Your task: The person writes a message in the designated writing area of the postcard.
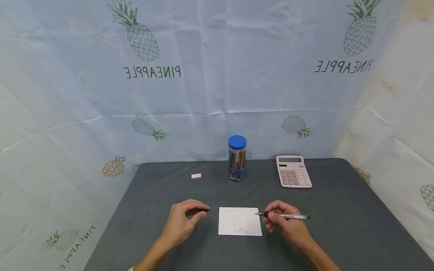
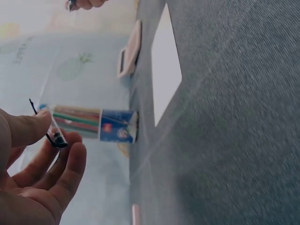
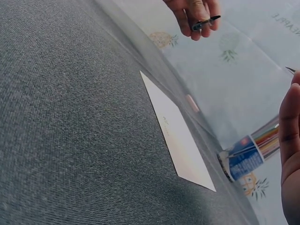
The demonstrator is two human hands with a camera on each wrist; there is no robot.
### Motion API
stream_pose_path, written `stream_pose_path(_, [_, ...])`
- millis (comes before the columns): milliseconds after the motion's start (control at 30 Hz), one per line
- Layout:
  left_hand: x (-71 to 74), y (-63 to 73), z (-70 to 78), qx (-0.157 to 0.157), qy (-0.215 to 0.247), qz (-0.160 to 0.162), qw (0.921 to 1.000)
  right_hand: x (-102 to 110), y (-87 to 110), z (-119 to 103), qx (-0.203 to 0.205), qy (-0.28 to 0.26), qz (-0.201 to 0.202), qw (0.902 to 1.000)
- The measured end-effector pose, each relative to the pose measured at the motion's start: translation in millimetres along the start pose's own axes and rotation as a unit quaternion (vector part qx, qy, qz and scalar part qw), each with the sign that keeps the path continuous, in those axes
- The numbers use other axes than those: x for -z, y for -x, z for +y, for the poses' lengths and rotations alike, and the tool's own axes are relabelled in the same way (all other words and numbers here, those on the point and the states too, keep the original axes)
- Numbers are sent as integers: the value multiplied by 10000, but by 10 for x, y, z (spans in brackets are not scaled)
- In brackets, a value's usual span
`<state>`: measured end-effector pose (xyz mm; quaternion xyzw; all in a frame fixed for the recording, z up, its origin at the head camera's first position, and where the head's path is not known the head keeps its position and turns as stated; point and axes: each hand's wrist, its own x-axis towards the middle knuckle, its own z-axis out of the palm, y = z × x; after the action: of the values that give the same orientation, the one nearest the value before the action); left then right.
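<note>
My right hand [image 1: 285, 223] pinches an uncapped gel pen [image 1: 294, 216] with a clear barrel and black grip. The pen's tip points left, over the right edge of a white card [image 1: 234, 220] in the head view. Left of the card, my left hand [image 1: 181, 224] holds a clear pen cap with a black clip [image 2: 58, 138] between thumb and fingers. The card lies flat between both hands, with a faint printed line and a small mark near its lower edge. In the right wrist view, only part of the right hand [image 3: 291, 136] shows at the edge.
Behind the card stands a clear tube of colored pencils [image 1: 236, 158] with a blue lid. A pink calculator [image 1: 294, 172] lies at the back right, and a small pink block [image 1: 196, 176] at the back left. Pineapple-print cloth [image 1: 217, 86] hangs behind the grey table [image 1: 149, 195].
</note>
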<state>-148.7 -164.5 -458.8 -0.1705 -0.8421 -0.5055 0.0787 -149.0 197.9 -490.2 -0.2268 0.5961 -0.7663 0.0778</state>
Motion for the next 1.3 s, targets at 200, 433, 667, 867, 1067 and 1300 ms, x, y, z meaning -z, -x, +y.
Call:
stream_pose_path(200, [92,42,-103,105,-81,287,9995,7,-16,-8,-109,73,38,9999])
stream_pose_path(433, [199,59,-167,669,-138,528,9963,-3,-41,-1,-71,43,-25,10000])
stream_pose_path(667, [276,34,-226,1211,-371,336,9914,-24,-66,7,0,31,-89,10000])
stream_pose_path(867, [264,39,-330,1571,-502,185,9861,-38,-68,25,-61,47,-118,9999])
stream_pose_path(1067, [269,56,-400,1811,-714,187,9807,-42,-62,18,-129,64,-114,9998])
stream_pose_path(1300, [278,64,-453,1993,-887,12,9759,-46,-72,22,-132,132,-142,9997])
